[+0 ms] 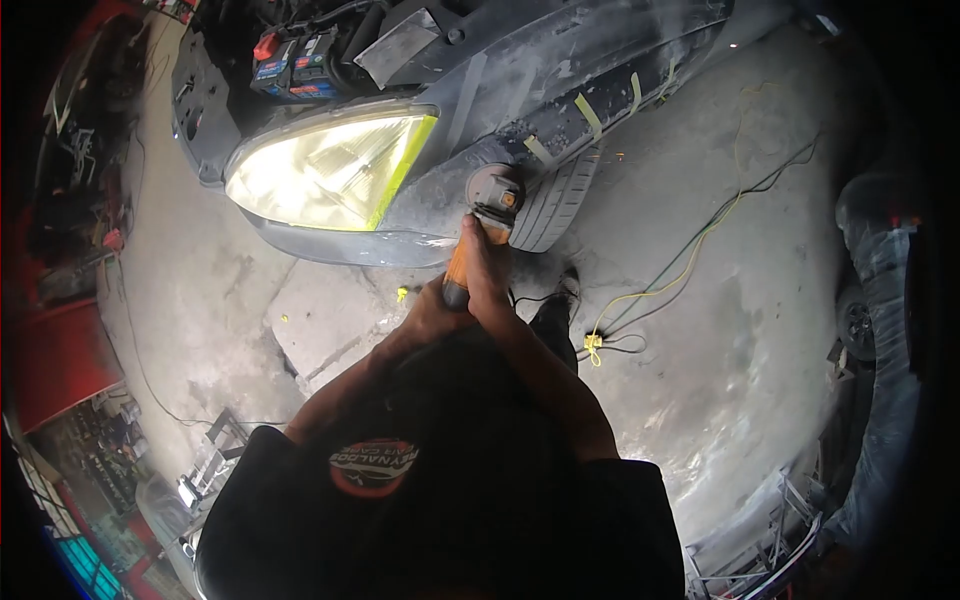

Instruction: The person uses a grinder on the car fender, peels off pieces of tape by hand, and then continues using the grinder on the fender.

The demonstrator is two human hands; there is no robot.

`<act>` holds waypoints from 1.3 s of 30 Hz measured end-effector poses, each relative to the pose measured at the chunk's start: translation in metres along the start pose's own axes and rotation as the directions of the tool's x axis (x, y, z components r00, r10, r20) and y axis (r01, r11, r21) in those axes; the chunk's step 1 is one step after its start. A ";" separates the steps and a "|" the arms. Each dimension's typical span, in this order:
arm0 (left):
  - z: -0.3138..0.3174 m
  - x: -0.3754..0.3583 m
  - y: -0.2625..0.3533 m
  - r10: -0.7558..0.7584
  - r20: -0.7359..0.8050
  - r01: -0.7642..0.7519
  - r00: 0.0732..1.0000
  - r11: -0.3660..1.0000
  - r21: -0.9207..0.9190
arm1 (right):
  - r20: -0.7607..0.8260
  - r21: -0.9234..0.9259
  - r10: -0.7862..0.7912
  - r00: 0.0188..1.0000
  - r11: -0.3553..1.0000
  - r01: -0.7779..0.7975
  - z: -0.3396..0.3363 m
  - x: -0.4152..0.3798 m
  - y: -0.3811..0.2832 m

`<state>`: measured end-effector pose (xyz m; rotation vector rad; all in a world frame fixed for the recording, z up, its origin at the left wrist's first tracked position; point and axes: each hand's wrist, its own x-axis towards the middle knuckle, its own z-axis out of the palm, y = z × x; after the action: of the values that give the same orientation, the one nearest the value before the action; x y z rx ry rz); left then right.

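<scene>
Both hands are on an orange and black angle grinder (458,272). My left hand (434,312) wraps round its rear end. My right hand (484,272) closes round the body nearer the head, with the thumb stretched along it. The grinder's round disc (494,184) is at the car's grey front fender (440,190), beside the front tire (562,205); whether it touches the surface is hard to tell. A lit headlight (320,175) edged with yellow-green tape is to the left of the disc. Strips of tape (588,116) cling to the wheel arch edge.
A car battery (296,66) sits in the open engine bay. Cords (690,250) run over the concrete floor (720,340) to a yellow outlet block (593,343). A plastic-covered vehicle (890,300) stands at right, a red cabinet (62,350) at left.
</scene>
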<state>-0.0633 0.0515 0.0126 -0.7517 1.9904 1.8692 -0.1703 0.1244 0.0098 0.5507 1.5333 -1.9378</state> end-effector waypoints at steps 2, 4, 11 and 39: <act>-0.002 0.004 -0.014 0.000 0.012 0.000 1.000 1.000 -0.003 | 0.027 0.013 -0.044 0.999 0.999 0.044 -0.001 0.001 0.003; -0.008 0.000 0.005 0.003 0.078 0.007 0.997 0.990 -0.139 | 0.120 0.071 -0.206 0.971 0.978 0.198 0.004 0.005 0.007; 0.006 -0.006 0.007 0.045 -0.048 -0.047 0.998 0.998 -0.039 | 0.009 0.006 -0.085 0.996 0.996 0.085 -0.001 -0.005 0.001; 0.000 -0.002 -0.017 0.047 -0.037 -0.052 0.998 0.990 -0.128 | 0.067 -0.037 -0.014 0.998 0.999 0.017 -0.003 0.003 0.020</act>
<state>-0.0516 0.0518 -0.0003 -0.7805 1.9393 2.0435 -0.1589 0.1238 -0.0074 0.4540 1.5330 -1.9155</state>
